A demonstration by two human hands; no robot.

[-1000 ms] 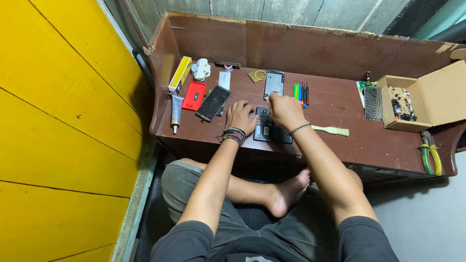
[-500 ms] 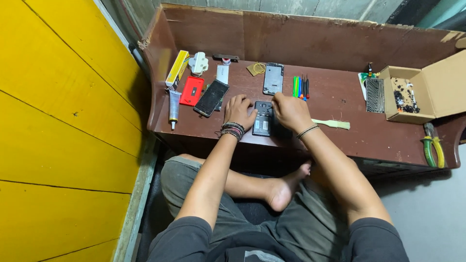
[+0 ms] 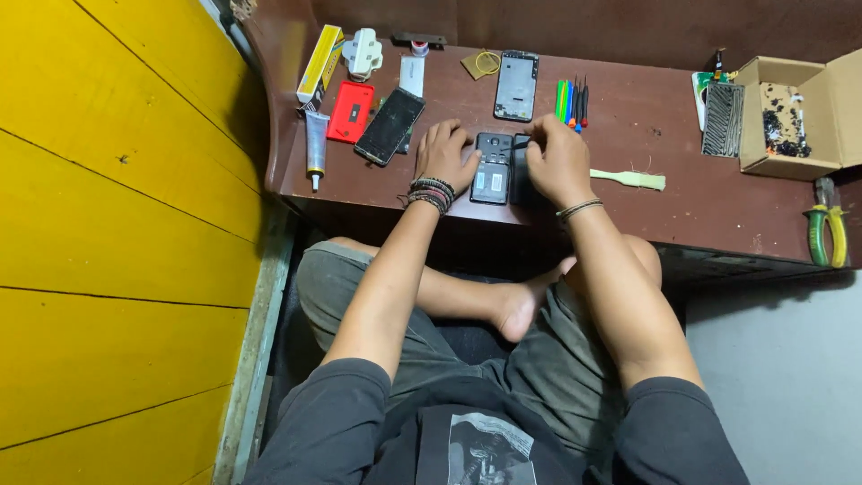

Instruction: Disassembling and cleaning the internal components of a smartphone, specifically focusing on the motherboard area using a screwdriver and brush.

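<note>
Black, its back open, the phone (image 3: 492,169) lies at the worktop's (image 3: 682,207) front edge between your hands. Your left hand (image 3: 444,154) rests curled against its left side; your right hand (image 3: 557,162) grips a dark cover (image 3: 521,171) beside it. Screwdrivers (image 3: 571,99) and a pale spatula (image 3: 628,180) lie nearby.

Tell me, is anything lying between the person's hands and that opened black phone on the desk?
Nothing visible is. The left hand rests against the opened phone, and the right hand is on its right edge.
</note>
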